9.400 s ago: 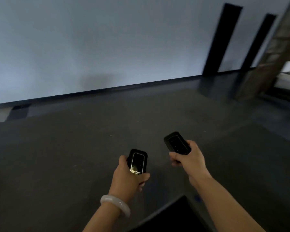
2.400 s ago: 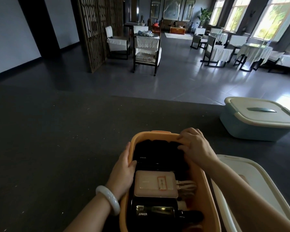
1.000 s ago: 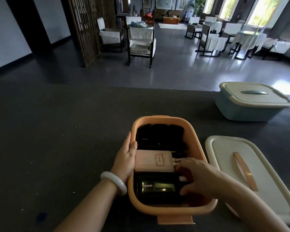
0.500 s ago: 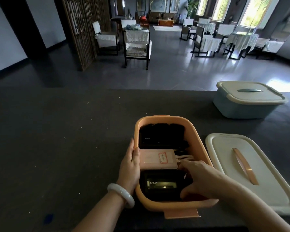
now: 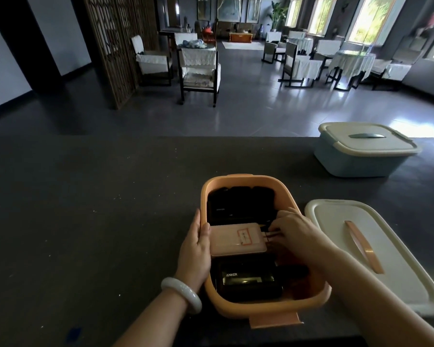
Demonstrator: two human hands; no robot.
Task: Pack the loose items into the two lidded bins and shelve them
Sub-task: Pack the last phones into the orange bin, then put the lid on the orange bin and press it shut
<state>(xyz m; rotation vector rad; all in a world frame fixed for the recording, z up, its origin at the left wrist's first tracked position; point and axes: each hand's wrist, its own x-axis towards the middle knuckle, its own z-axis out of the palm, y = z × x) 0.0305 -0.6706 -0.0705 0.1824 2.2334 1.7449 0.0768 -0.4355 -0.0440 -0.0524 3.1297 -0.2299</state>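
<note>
Here, two bins [image 5: 246, 311] [image 5: 361, 164], one loose lid [image 5: 386, 259], two hands [image 5: 196, 251] [image 5: 296, 234]

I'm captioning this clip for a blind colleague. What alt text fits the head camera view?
Two hands work at an open orange bin packed with black power banks: the left hand grips its rim, and the right hand handles cables beside a pink power bank. Its cream lid lies to the right on the dark counter; a closed blue bin sits farther back.

We have one view only, from a wide-angle camera worn on the head, looking forward and down across the dark table [image 5: 90, 209] from its near edge, close above the orange bin [image 5: 266, 310], with the dining room [image 5: 236, 101] beyond.
</note>
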